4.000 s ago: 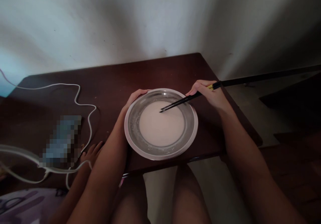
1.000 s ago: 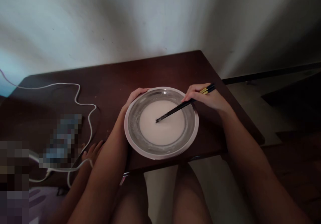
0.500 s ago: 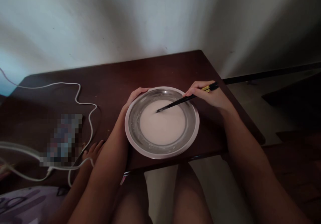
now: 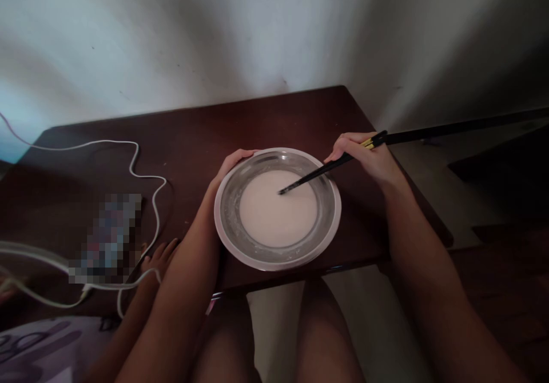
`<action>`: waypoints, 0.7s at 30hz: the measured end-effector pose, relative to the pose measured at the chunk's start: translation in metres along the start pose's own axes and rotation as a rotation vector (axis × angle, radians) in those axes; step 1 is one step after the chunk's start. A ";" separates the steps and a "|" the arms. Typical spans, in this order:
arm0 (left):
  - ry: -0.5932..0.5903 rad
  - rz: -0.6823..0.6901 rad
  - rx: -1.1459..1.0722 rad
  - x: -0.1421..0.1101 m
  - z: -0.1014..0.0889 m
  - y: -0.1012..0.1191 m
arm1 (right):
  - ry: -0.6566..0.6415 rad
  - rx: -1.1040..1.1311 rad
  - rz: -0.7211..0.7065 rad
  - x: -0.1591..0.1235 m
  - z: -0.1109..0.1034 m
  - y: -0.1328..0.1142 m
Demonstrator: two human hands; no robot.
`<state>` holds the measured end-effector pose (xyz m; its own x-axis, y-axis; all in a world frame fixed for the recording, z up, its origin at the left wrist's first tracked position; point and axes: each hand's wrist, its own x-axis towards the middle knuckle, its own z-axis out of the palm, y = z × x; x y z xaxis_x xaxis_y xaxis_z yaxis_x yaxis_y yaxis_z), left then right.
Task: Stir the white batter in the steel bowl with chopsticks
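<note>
A shiny metal bowl holding a white liquid sits near the front edge of a dark wooden table. My left hand grips the bowl's far left rim. My right hand, just right of the bowl, holds a pair of black chopsticks with gold bands. Their tips dip into the liquid near its far middle.
A white cable winds across the left of the table beside a blurred flat object. Another person's small hand rests at the table's front left edge. A pale wall stands behind, and the table ends just right of my right hand.
The chopstick tips have swung around in the white liquid, ending farther right. My right hand has shifted slightly right. My left hand and the bowl stay put.
</note>
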<state>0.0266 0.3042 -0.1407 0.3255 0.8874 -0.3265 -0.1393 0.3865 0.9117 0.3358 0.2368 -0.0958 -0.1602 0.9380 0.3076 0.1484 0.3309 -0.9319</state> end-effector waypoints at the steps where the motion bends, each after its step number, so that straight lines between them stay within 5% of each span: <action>1: -0.003 0.004 -0.001 0.000 0.000 0.000 | -0.007 0.013 0.006 0.000 0.000 0.000; 6: 0.015 0.005 0.010 0.000 0.000 0.001 | -0.154 -0.019 0.053 -0.001 0.008 0.000; 12: 0.047 -0.015 0.000 -0.001 0.001 0.001 | 0.030 0.009 -0.005 0.001 0.000 0.000; 17: 0.045 -0.004 -0.005 -0.002 0.002 0.002 | -0.138 -0.018 0.034 -0.001 0.008 -0.001; 21: 0.018 -0.003 0.002 -0.001 0.002 0.002 | -0.018 -0.011 -0.002 0.001 0.009 0.002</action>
<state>0.0274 0.3035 -0.1382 0.3089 0.8905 -0.3340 -0.1362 0.3890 0.9111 0.3274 0.2371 -0.0991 -0.1781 0.9352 0.3062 0.1591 0.3345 -0.9289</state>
